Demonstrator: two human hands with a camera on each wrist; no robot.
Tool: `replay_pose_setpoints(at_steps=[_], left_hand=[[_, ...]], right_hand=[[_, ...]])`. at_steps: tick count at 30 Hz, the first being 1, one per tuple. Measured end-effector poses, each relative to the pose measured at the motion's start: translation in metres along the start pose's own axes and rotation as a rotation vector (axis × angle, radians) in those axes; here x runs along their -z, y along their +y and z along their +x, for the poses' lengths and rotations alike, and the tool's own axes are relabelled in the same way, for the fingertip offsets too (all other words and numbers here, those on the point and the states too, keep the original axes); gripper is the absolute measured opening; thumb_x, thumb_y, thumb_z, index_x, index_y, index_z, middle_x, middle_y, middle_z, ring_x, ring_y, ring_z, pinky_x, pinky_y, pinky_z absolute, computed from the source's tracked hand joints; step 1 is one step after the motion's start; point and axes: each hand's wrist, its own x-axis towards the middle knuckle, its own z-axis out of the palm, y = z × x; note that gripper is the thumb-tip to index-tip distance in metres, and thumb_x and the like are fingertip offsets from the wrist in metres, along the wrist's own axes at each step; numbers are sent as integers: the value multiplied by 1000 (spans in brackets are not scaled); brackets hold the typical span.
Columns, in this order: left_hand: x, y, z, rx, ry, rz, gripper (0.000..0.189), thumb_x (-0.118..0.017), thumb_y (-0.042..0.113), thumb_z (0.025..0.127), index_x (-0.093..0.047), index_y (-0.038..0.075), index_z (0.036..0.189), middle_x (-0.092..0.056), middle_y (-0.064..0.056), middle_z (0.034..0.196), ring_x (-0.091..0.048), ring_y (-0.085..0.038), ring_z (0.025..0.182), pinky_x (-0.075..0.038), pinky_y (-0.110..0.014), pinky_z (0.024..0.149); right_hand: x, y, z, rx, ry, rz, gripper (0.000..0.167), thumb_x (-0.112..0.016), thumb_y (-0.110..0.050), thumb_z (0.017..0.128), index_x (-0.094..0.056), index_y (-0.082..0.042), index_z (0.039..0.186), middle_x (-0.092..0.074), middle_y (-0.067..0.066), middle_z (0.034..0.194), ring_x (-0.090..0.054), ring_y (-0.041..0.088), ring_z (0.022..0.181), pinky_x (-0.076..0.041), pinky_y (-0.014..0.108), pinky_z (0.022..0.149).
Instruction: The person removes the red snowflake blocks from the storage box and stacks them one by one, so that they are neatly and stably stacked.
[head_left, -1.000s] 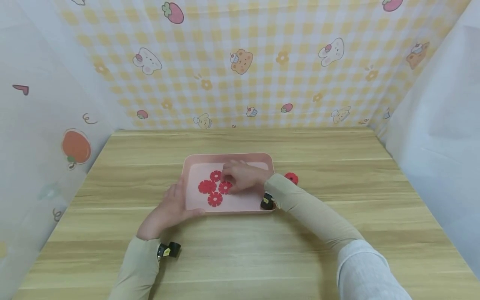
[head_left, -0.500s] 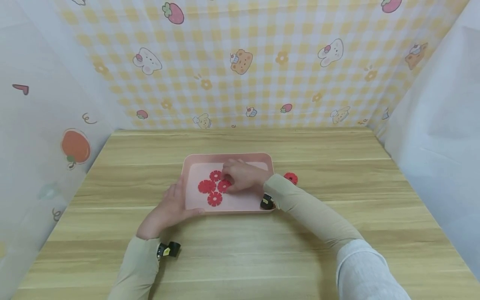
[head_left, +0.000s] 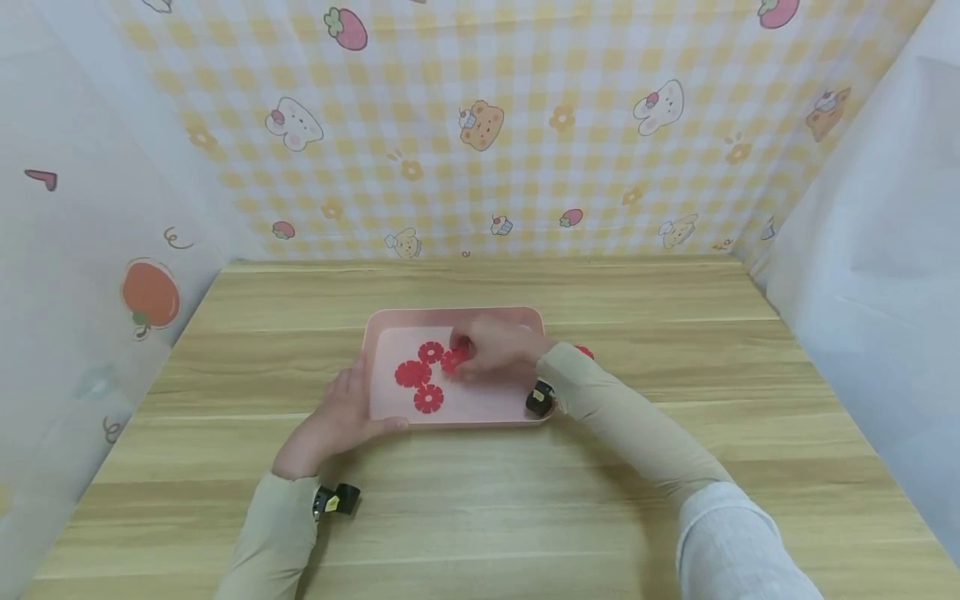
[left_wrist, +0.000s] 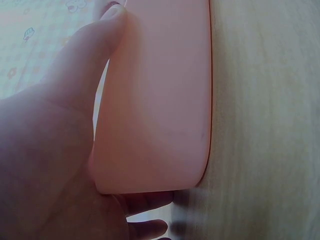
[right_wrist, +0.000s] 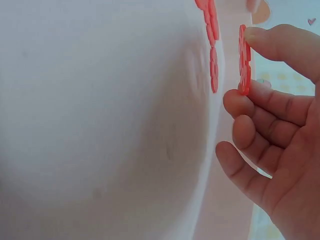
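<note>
My right hand is over the pink tray, pinching a red notched plastic disc on edge between thumb and fingertips, just above the tray floor. Several more red discs lie flat in the tray, among them a rear disc and a front disc. Two discs at the left seem to overlap. My left hand holds the tray's front left corner, thumb on the front rim and fingers along the left side. The left wrist view has the tray's outer wall close up.
On the wooden table, right of the tray, another red disc lies partly hidden behind my right forearm. A yellow checked cloth hangs behind the table. White sheets hang on the left and right.
My right hand has lifted a red disc from the tray floor and moved slightly right and back, tilting the disc up. My left hand stays on the tray corner.
</note>
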Motion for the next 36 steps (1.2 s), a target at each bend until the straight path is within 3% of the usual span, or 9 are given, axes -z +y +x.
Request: replay_pose_setpoints(at_steps=[9,15,19,23,30,36], left_hand=[[0,4,0,-13,4,2,119,-78,49,73,-4,-9,146,-37,-31,131,-40,-39,112,-43,-57,93],[0,4,1,18,-3,-2,120,-77,53,71,-5,-6,147,-39,-28,130,-41,-37,112,-45,-55,92],[-1,3,1,4,2,-4,120,-78,52,71,-5,-7,147,-39,-29,130,-41,-38,111,-44,-56,92],[-4,1,1,-22,19,-10,119,-78,51,71,-6,-7,146,-39,-29,128,-40,-37,109,-45,-56,90],[-2,0,0,-10,-4,-18,122,-77,55,71,-3,-7,147,-38,-30,131,-40,-38,111,-45,-56,90],[-2,2,0,-22,18,-19,120,-78,53,70,-5,-6,146,-40,-29,129,-41,-37,109,-45,-55,89]], right_hand=[[19,-1,-14,-44,43,69,26,-74,-29,81,-65,-17,103,-62,-4,85,-55,14,76,-46,26,67],[32,7,-29,13,105,28,31,-74,-28,81,-65,-10,105,-62,-1,88,-53,14,78,-46,24,69],[38,15,-42,42,153,-10,30,-73,-29,81,-66,-8,102,-62,0,87,-52,14,78,-45,25,70],[42,25,-54,23,180,-2,28,-72,-28,81,-65,-8,100,-62,0,86,-53,15,77,-45,25,68],[46,41,-77,-48,222,19,26,-73,-28,82,-65,-10,99,-62,-1,86,-53,16,77,-46,28,68],[48,56,-97,-81,254,27,25,-74,-24,80,-66,-8,98,-61,0,84,-51,17,77,-43,29,69]])
